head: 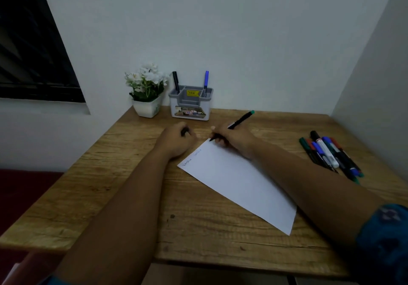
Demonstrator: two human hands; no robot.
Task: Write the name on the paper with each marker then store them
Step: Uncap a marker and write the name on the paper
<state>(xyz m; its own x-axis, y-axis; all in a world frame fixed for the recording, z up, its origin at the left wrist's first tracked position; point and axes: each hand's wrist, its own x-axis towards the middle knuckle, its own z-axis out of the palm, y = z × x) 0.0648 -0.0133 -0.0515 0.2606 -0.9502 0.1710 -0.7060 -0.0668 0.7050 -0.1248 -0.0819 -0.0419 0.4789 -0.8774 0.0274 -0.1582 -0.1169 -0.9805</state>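
Note:
A white sheet of paper (238, 183) lies slanted on the wooden table (123, 198), with two small handwritten words along its far left edge. My right hand (231, 138) grips a black marker with a green end (241, 119), tip touching the paper's far corner. My left hand (176, 140) rests closed on the table just left of the paper, with a small dark piece, likely the marker's cap, between its fingers. A grey-and-white organiser (191, 103) at the back holds a black marker (176, 82) and a blue marker (206, 82). Several loose markers (331, 154) lie at the right.
A white pot of white flowers (146, 90) stands left of the organiser against the wall. A dark window (33, 41) is at the left. A side wall rises close behind the loose markers at the table's right edge.

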